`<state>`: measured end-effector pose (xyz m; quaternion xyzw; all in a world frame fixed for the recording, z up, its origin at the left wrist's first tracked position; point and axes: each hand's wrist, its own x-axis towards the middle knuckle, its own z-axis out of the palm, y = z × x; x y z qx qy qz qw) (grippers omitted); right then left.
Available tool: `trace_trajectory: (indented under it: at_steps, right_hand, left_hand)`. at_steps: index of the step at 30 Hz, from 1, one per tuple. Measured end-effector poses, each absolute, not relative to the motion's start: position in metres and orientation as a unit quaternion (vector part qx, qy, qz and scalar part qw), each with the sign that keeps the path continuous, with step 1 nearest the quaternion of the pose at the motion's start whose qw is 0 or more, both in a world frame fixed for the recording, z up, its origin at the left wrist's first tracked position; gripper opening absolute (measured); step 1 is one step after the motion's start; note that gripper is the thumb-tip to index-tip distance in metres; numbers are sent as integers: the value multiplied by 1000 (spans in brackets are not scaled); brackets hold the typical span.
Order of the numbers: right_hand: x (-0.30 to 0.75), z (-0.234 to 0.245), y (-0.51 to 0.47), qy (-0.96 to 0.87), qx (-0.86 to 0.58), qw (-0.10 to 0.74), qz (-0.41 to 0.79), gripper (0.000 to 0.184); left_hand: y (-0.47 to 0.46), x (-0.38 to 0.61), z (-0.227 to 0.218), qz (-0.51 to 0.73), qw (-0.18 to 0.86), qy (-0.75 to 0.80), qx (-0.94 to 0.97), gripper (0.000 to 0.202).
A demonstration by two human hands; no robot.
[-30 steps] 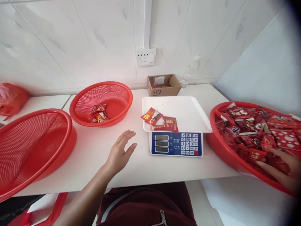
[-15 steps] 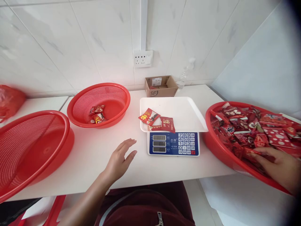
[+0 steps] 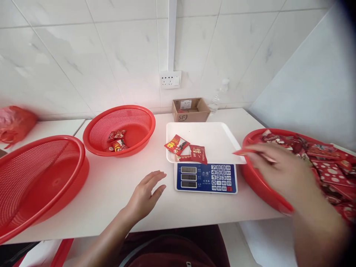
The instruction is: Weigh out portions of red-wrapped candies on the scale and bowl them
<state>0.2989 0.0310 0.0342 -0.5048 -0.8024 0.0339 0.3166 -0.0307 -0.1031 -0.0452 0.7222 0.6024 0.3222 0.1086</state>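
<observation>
My right hand point(image 3: 274, 168), a little blurred, pinches a red packet point(image 3: 244, 151) near the right edge of the scale's white tray point(image 3: 214, 137). Behind that hand sits a red basket point(image 3: 257, 185) heaped with red packets point(image 3: 329, 172). Several red packets lie at the tray's left front, among them one with yellow print point(image 3: 177, 144) and a darker one point(image 3: 198, 153). The blue scale panel point(image 3: 205, 178) with keys and displays faces me. My left hand point(image 3: 146, 193) hovers over the table left of the scale, fingers apart and holding nothing.
A red basket point(image 3: 94, 128) with a few packets stands at the back left. Another red basket point(image 3: 79, 155) is at the near left. Behind the scale are a cardboard box point(image 3: 191, 115) and a clear bottle point(image 3: 219, 94). A red bag point(image 3: 16, 124) lies far left.
My right hand has come up out of the right basket and moved left to the tray's edge with a red packet. The left hand stays beside the scale. The view has tilted up slightly.
</observation>
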Motion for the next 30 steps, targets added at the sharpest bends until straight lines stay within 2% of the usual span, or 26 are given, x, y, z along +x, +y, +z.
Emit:
trace_trajectory:
  at_steps: [4,9,12,17,23,26,30]
  right_hand:
    - [219,38,54,-889,-363,278,-10,28]
    - [185,24,68,-933,-311,178,-27,34]
    - [186,21,69,-939,-290,185,5,36]
    - [202,22,71,-895,-352,267,63,33]
    - [190,13,75,-835,-397,301,232,36]
    - [182,8,78,-814,-432,260,288,43]
    - [186,10,79,-811,-464,186,302,51]
  left_hand:
    - [-107,-32,-43,329,97,605,718,28]
    - [-114,-39,-43,338,82,624,700,28]
    - [-117,-43,-47,336,82,630,696,27]
    - [-115,-44,-51,332,87,629,697,27]
    - [-111,-38,-49,329,103,619,706,28]
    - [-112,-39,-49,329,98,620,706,28]
    - [-116,-46,-50,330,82,626,702,27]
